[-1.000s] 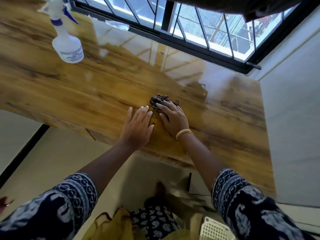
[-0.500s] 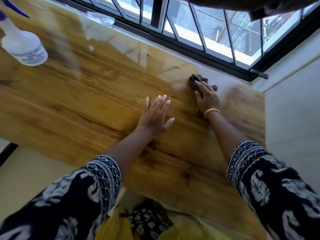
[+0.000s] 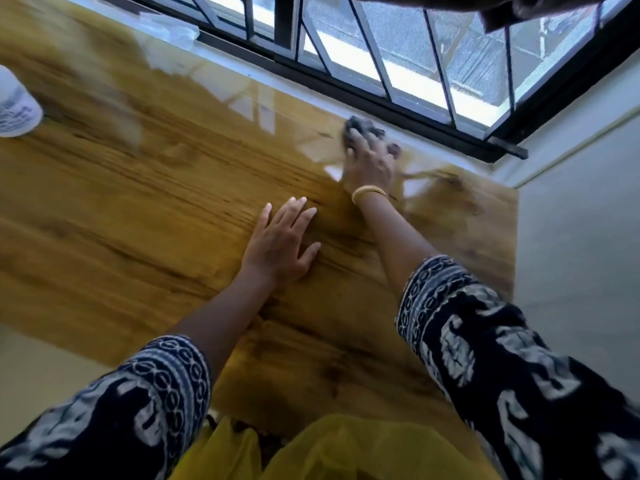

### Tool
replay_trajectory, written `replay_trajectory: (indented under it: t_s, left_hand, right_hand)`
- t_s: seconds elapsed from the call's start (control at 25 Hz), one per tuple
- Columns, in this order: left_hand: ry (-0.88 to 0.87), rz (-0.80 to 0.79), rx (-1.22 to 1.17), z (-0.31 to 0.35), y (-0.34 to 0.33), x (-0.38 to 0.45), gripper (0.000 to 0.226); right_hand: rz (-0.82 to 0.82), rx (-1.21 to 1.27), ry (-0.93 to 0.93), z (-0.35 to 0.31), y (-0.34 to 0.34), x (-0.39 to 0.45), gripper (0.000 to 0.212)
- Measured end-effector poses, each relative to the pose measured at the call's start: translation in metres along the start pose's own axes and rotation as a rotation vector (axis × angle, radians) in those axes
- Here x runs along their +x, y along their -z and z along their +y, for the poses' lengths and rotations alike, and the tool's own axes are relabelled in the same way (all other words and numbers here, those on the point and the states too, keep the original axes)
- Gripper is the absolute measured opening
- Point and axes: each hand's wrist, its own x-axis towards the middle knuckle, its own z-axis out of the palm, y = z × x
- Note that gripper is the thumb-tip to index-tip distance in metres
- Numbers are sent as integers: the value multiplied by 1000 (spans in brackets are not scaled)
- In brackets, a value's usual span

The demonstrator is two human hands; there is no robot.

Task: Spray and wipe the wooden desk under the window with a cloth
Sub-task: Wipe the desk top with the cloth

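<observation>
The glossy wooden desk (image 3: 145, 216) runs under the barred window (image 3: 398, 60). My right hand (image 3: 372, 164), a gold bangle on its wrist, presses a dark crumpled cloth (image 3: 362, 128) onto the far edge of the desk, close to the window frame. The cloth shows past my fingertips and is blurred. Flat on the wood in the middle of the desk rests my left hand (image 3: 280, 240), fingers spread, holding nothing. The white spray bottle (image 3: 15, 105) stands at the far left edge of the view, cut off.
A white wall (image 3: 571, 237) borders the desk's right end. The black window frame (image 3: 381, 102) runs along the desk's far edge. A pale crumpled item (image 3: 169, 29) lies near the frame at the back left. Pale floor (image 3: 41, 368) shows below the front edge.
My right hand has pushed the cloth away from me, from mid-desk to the far edge by the window. My left hand slid forward a little. The view shifted, pushing the bottle to the left edge.
</observation>
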Motion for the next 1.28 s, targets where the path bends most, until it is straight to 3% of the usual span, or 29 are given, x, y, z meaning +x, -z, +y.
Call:
replay_trajectory:
  t_s: [0.08,0.16,0.24,0.36,0.52,0.6,0.68,0.76,0.84,0.92,1.0,1.16,1.28]
  left_hand:
    - [1,-8,9,-1,0,0,67]
    - [2,-9,9,-2,-1,1,69]
    - [3,-6,15,-2,-2,0,71]
    - [8,-8,15,-2,-3,1,71]
    - [4,-12,23,-1,-2,2,68]
    - [8,-21,20,0,-2,1,66]
    - [8,-12,25,0,-1,1,66]
    - [4,-4,25,0,1,1,65]
    - [4,-13,38,1,1,0,66]
    - [0,-10,40,1,1,0,67]
    - [-3,0,32,0,0,1,70]
    - [3,19,21,-2,-3,2,71]
    - [4,25,24,-1,-2,2,70]
  right_hand:
    - [-27,16,143,-5,-5,19,43]
    - [-47,65,160,21,4,26,39]
    - [-10,54,-2,79,22,26,32]
    - [139,-64,-321,159,36,19,43]
    - [228,-113,-631,170,12,32,43]
    - [105,-57,-477,171,-27,50,42]
    - [13,-146,-252,201,-122,99,42]
    - [-21,-133,16,157,-158,94,50]
    - [-116,-34,277,75,-108,44,52]
    - [-123,65,415,26,-29,1,47]
    - [-60,92,298,58,1,-2,45]
    - [4,-11,-248,176,31,20,48]
    - [-22,-49,-588,219,54,18,54]
